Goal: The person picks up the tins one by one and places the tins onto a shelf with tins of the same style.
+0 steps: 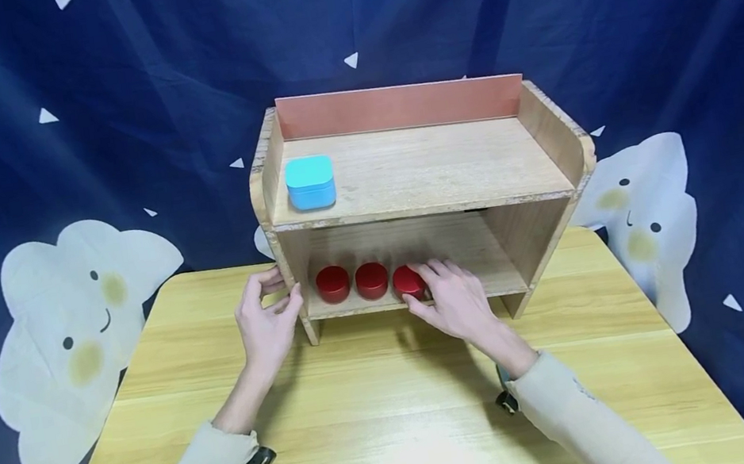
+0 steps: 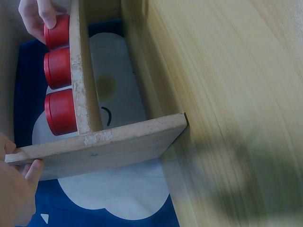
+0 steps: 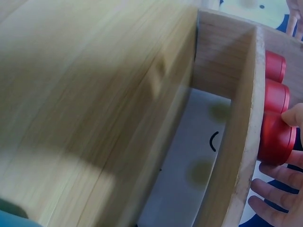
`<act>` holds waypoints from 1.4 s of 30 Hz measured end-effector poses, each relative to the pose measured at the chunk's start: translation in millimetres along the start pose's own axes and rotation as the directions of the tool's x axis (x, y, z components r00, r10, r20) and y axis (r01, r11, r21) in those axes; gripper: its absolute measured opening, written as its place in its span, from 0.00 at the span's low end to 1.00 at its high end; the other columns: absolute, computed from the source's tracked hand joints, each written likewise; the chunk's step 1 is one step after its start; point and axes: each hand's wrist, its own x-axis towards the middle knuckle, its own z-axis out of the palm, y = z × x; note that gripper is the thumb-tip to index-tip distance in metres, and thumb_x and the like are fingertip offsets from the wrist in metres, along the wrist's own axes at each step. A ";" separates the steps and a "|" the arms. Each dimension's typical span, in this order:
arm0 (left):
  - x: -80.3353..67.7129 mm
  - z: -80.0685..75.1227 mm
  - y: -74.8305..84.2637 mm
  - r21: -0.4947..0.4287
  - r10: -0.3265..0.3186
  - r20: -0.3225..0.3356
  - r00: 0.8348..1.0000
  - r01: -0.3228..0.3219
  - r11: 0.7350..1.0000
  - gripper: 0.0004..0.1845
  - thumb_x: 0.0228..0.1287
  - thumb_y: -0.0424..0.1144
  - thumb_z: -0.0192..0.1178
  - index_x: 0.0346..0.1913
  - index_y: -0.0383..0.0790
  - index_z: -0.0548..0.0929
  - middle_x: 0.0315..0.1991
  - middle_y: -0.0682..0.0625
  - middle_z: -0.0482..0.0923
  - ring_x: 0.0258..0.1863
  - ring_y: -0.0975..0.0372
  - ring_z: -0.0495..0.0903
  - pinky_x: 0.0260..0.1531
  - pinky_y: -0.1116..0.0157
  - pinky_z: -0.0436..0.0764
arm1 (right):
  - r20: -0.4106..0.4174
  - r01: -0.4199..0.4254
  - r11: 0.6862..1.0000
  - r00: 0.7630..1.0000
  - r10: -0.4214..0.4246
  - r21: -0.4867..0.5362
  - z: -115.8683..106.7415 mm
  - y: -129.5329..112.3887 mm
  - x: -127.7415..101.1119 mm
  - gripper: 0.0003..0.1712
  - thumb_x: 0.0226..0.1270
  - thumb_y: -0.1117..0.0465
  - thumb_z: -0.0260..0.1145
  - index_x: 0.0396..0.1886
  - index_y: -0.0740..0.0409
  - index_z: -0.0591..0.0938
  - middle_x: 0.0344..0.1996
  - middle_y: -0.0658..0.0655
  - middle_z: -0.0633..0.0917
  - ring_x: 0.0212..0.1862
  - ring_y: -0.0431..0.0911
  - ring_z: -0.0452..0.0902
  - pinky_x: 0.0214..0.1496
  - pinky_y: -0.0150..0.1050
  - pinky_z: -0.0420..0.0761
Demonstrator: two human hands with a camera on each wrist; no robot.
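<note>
Three round red tins stand in a row on the lower board of a small wooden shelf [image 1: 420,168]. My right hand [image 1: 452,296] grips the rightmost red tin [image 1: 407,281], thumb at its front and fingers over its far right side. Beside it are the middle red tin [image 1: 371,281] and the left red tin [image 1: 332,284]. With thumb and fingers, my left hand [image 1: 269,323] pinches the front edge of the shelf's left side panel; in the left wrist view its fingertips [image 2: 34,171] lie against that panel.
A light blue lidded box [image 1: 310,183] sits at the left of the shelf's top board. The shelf stands at the back of a wooden table [image 1: 341,413], before a dark blue curtain [image 1: 188,67] with white clouds. A blue-green thing [image 3: 16,220] shows at the right wrist view's corner.
</note>
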 end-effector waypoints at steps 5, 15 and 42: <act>-0.5 0.0 0.1 -0.007 -0.001 -0.002 1.000 0.001 1.000 0.17 0.59 0.21 0.68 0.52 0.26 0.82 0.45 0.34 0.87 0.41 0.73 0.82 0.38 0.80 0.90 | 0.011 -0.018 1.000 1.000 0.018 0.010 2.0 0.6 0.8 0.28 0.66 0.41 0.67 0.57 0.54 0.86 0.41 0.54 0.89 0.39 0.51 0.83 0.27 0.41 0.87; -0.4 1.4 -0.9 -0.010 -0.001 -0.003 1.000 0.001 1.000 0.17 0.59 0.21 0.68 0.52 0.26 0.82 0.45 0.34 0.87 0.42 0.73 0.82 0.39 0.80 0.90 | 0.049 -0.063 0.997 0.997 0.061 0.035 2.1 2.5 5.2 0.29 0.67 0.41 0.66 0.57 0.56 0.86 0.40 0.56 0.89 0.41 0.53 0.84 0.24 0.41 0.86; -0.6 0.6 -1.9 -0.003 0.002 -0.008 1.000 -0.002 1.000 0.17 0.58 0.20 0.68 0.52 0.26 0.82 0.45 0.33 0.87 0.42 0.73 0.82 0.39 0.80 0.90 | 0.047 -0.124 0.983 0.992 0.119 0.135 -26.5 -5.6 -5.6 0.33 0.69 0.37 0.67 0.65 0.51 0.83 0.53 0.56 0.89 0.52 0.55 0.86 0.43 0.51 0.92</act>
